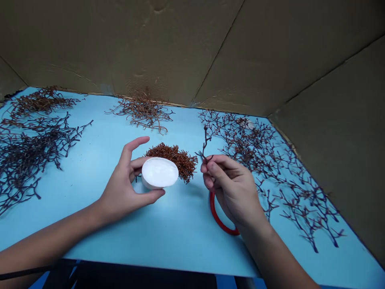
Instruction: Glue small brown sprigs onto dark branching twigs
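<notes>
My left hand (pixel 128 184) grips a white oval foam block (pixel 159 172), thumb under it and fingers behind. Brown twiggy sprigs (pixel 176 156) stick out of the block's far side in a dense clump. My right hand (pixel 231 186) pinches the stem of a small dark branching twig (pixel 205 145) between thumb and fingers, holding it upright just right of the clump. Both hands hover over a light blue table (pixel 90 168).
A red ring (pixel 219 218) lies on the table under my right hand. Piles of dark twigs (pixel 270 160) cover the right side, more dark twigs (pixel 27 148) lie at left, a brown tangle (pixel 142 110) at the back. Cardboard walls (pixel 192 48) enclose the table.
</notes>
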The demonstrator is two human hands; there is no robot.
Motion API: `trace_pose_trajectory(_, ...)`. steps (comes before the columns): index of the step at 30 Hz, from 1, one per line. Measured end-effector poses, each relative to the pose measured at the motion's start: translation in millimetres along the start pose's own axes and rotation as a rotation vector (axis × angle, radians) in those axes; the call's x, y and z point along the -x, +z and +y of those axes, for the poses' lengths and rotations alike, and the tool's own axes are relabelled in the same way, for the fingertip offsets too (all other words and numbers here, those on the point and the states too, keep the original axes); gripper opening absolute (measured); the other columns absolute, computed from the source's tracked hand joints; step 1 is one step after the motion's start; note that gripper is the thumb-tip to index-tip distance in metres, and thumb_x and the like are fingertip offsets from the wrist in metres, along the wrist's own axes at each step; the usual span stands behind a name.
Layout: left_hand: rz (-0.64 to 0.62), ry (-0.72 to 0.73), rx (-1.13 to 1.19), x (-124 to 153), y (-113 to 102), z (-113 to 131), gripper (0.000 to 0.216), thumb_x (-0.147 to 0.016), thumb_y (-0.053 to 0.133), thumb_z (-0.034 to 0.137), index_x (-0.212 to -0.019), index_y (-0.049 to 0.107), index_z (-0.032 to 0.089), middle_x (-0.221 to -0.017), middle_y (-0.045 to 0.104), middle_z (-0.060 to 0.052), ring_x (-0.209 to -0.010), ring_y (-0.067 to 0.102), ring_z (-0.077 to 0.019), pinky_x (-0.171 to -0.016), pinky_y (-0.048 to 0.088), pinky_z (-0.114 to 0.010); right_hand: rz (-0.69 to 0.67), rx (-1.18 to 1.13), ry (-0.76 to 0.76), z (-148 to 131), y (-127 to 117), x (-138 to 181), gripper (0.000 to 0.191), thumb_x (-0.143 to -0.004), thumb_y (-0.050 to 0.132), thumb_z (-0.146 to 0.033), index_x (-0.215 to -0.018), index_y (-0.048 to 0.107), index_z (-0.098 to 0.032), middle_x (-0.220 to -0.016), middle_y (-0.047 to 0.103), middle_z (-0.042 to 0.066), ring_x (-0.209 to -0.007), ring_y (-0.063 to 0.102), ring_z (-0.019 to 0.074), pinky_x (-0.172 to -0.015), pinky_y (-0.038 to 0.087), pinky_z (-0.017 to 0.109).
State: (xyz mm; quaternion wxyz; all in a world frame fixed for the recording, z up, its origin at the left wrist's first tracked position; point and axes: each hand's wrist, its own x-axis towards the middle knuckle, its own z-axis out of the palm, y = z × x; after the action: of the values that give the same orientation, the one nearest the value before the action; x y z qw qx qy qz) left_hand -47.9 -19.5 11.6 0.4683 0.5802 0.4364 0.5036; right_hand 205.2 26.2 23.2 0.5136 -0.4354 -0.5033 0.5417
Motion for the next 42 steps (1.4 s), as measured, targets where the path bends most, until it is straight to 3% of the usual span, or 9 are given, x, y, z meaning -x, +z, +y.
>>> trace_pose_trajectory(5, 0.070, 0.156, -0.202, 5.1, 5.5, -11.6, 0.101, -0.080, 0.091, 0.021, -0.159, 0.030, 0.035, -0.130, 0.077, -0.010, -0.129, 0.071, -0.0322, -0.110, 0.055, -0.049, -0.015, 0.004, 0.061, 3.8, 4.6, -0.8, 0.024, -0.092, 0.080, -0.043, -0.090, 0.069, -0.022, -0.078, 0.064, -0.002, -0.051, 0.050, 0.0081, -0.044, 0.042, 0.021)
trace_pose_trajectory(13, 0.076, 0.373, -0.355, 4.8, 3.4, -19.9, 0.100, -0.084, 0.084, 0.013, -0.164, 0.029, 0.034, -0.129, 0.075, -0.007, -0.123, 0.071, -0.0279, -0.109, 0.056, -0.045, 0.031, -0.030, 0.118, 9.3, 6.8, -0.3, 0.021, -0.089, 0.081, -0.038, -0.090, 0.067, -0.022, -0.076, 0.060, -0.002, -0.050, 0.048, 0.0068, -0.044, 0.039, 0.018)
trace_pose_trajectory(21, 0.128, 0.808, -0.473, -0.4, 3.2, -24.5, 0.086, -0.093, 0.079, 0.011, -0.166, 0.034, 0.022, -0.130, 0.074, -0.013, -0.114, 0.067, -0.0250, -0.098, 0.060, -0.044, 0.075, -0.072, 0.139, 10.8, 11.3, -0.8, 0.027, -0.082, 0.089, -0.039, -0.089, 0.070, -0.021, -0.075, 0.061, -0.003, -0.051, 0.048, 0.0053, -0.046, 0.039, 0.016)
trace_pose_trajectory(33, 0.196, 0.906, -0.384, -5.4, -3.6, -33.5, 0.078, -0.084, 0.090, 0.017, -0.152, 0.052, 0.025, -0.119, 0.077, -0.009, -0.106, 0.074, -0.0230, -0.096, 0.058, -0.041, 0.019, -0.064, 0.105, 11.9, 8.6, 3.3, 0.024, -0.089, 0.084, -0.039, -0.093, 0.068, -0.022, -0.077, 0.060, -0.003, -0.051, 0.050, 0.0053, -0.046, 0.037, 0.018)
trace_pose_trajectory(42, 0.242, 0.911, -0.447, -7.5, -5.9, -29.5, 0.076, -0.084, 0.091, 0.020, -0.149, 0.052, 0.028, -0.116, 0.078, -0.006, -0.103, 0.075, -0.0224, -0.093, 0.062, -0.042, 0.000, -0.057, 0.034, 9.9, 9.7, 5.7, 0.018, -0.091, 0.084, -0.035, -0.092, 0.071, -0.022, -0.077, 0.065, -0.002, -0.052, 0.054, 0.0062, -0.047, 0.039, 0.020)
